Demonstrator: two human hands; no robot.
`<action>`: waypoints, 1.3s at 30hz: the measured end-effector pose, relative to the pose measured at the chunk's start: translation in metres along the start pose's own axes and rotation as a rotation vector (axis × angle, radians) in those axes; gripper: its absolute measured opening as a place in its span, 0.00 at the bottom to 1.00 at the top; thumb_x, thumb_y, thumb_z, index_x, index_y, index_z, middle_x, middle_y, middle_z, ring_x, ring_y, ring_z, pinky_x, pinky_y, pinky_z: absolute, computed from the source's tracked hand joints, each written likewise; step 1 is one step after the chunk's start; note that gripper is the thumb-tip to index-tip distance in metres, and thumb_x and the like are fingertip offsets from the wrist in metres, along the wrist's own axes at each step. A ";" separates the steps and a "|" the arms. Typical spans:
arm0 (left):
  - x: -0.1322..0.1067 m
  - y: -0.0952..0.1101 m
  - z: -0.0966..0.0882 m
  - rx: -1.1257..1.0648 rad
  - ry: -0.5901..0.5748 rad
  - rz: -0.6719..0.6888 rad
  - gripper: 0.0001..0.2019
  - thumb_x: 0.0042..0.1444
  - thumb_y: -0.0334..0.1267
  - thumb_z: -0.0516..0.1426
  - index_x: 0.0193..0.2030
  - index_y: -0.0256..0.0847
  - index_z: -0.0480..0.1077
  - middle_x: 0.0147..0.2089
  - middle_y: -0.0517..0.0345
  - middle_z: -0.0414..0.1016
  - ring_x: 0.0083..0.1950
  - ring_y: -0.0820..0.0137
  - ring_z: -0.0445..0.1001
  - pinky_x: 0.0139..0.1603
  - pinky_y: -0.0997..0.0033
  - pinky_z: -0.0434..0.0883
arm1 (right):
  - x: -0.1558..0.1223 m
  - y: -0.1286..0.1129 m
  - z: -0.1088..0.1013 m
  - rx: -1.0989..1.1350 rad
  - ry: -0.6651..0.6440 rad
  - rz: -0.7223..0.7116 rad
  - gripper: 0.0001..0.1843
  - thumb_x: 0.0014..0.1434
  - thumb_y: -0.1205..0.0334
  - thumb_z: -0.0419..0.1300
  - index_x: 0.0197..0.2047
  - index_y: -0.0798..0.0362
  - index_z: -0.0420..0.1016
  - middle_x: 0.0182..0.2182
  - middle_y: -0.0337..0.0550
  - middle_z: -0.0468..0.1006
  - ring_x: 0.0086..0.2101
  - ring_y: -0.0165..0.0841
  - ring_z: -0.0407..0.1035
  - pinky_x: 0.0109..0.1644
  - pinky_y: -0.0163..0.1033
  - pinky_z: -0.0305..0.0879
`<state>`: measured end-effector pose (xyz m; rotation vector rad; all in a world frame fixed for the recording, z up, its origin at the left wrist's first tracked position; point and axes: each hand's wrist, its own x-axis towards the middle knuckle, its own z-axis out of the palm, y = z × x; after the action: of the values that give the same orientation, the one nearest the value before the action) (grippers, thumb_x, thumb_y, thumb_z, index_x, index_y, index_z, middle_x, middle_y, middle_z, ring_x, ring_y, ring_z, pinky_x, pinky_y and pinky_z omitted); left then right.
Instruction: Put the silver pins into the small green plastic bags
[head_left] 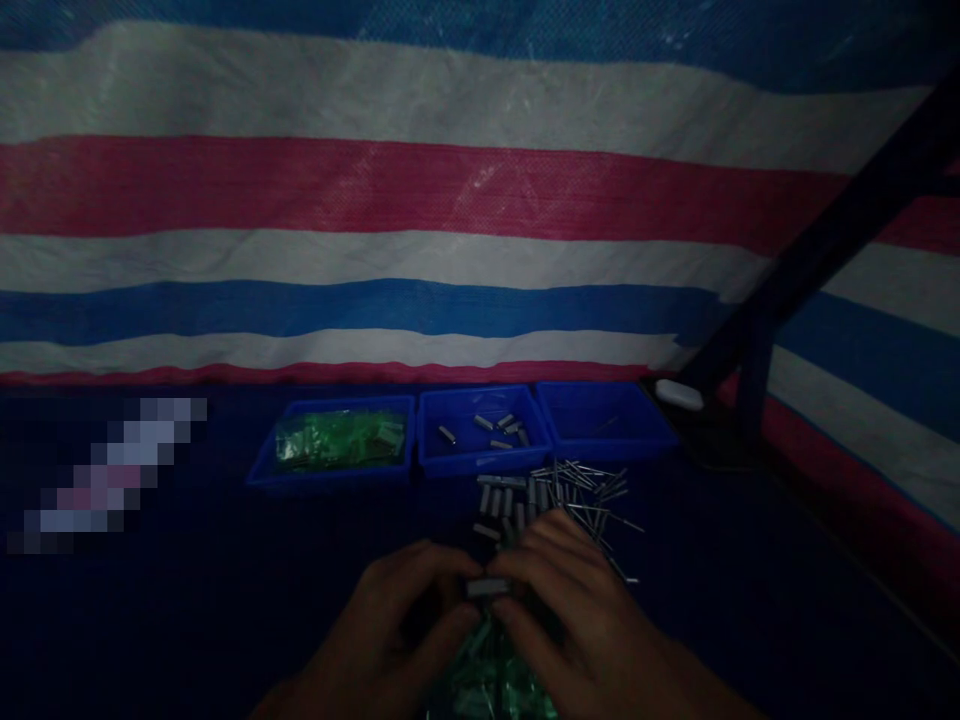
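Both my left hand (pixel 409 610) and my right hand (pixel 566 600) are closed at the bottom middle, fingertips nearly meeting. Between them they pinch a short metal cylinder (pixel 487 587), lying crosswise; the dim light hides its detail. Green clear plastic packets (pixel 487 680) lie beneath the hands, partly covered by them. Just beyond the fingers, several short metal cylinders (pixel 496 502) stand or lie in rows on the dark blue surface. A loose heap of thin metal rods (pixel 592 500) spreads beside them to the right, partly behind my right hand.
Three blue trays stand in a row: the left tray (pixel 259 470) holds green packets, the middle tray (pixel 480 462) several metal cylinders, the right tray (pixel 607 440) little that shows. A white object (pixel 679 394) lies by a dark slanted post (pixel 832 240). Striped sheeting (pixel 375 190) hangs behind.
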<state>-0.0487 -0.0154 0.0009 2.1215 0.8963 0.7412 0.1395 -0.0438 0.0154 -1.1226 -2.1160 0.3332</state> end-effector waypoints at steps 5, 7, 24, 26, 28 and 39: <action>-0.002 -0.006 0.002 0.050 0.045 0.068 0.09 0.53 0.34 0.54 0.42 0.42 0.67 0.26 0.63 0.70 0.26 0.78 0.69 0.29 0.81 0.66 | 0.000 0.002 -0.001 -0.013 -0.021 -0.001 0.07 0.57 0.68 0.50 0.32 0.55 0.69 0.23 0.39 0.70 0.27 0.29 0.62 0.34 0.38 0.55; -0.002 -0.005 0.002 0.062 0.044 0.059 0.07 0.54 0.34 0.53 0.40 0.42 0.68 0.26 0.63 0.70 0.26 0.78 0.68 0.29 0.81 0.66 | -0.001 0.003 -0.001 -0.010 -0.051 -0.005 0.08 0.57 0.67 0.49 0.31 0.54 0.68 0.23 0.39 0.69 0.27 0.29 0.62 0.35 0.38 0.55; 0.003 0.002 -0.003 0.052 -0.087 -0.073 0.10 0.57 0.40 0.49 0.31 0.39 0.67 0.26 0.61 0.70 0.26 0.77 0.68 0.26 0.81 0.63 | -0.002 -0.002 0.002 -0.034 -0.123 0.098 0.07 0.53 0.67 0.52 0.35 0.53 0.70 0.29 0.42 0.71 0.32 0.32 0.63 0.38 0.40 0.58; 0.004 0.002 -0.003 0.051 -0.102 -0.070 0.10 0.57 0.39 0.49 0.30 0.39 0.66 0.25 0.61 0.69 0.26 0.77 0.67 0.26 0.81 0.63 | -0.002 -0.002 0.002 -0.038 -0.114 0.083 0.07 0.54 0.66 0.51 0.34 0.53 0.70 0.28 0.41 0.71 0.32 0.32 0.63 0.38 0.40 0.58; 0.004 0.003 -0.004 0.039 -0.124 -0.056 0.10 0.57 0.39 0.49 0.29 0.39 0.65 0.25 0.61 0.68 0.26 0.77 0.67 0.27 0.81 0.62 | -0.003 -0.002 0.002 -0.041 -0.121 0.068 0.07 0.53 0.66 0.51 0.34 0.53 0.70 0.28 0.41 0.71 0.31 0.31 0.63 0.37 0.40 0.57; 0.003 0.002 -0.006 -0.007 -0.160 0.045 0.09 0.57 0.36 0.49 0.27 0.39 0.64 0.26 0.61 0.67 0.28 0.76 0.66 0.30 0.79 0.63 | -0.003 -0.002 0.005 -0.014 -0.135 0.010 0.05 0.52 0.67 0.51 0.31 0.54 0.68 0.25 0.40 0.69 0.30 0.30 0.62 0.34 0.39 0.56</action>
<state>-0.0506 -0.0113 0.0067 2.1672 0.7611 0.5861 0.1355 -0.0470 0.0114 -1.1473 -2.2337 0.4089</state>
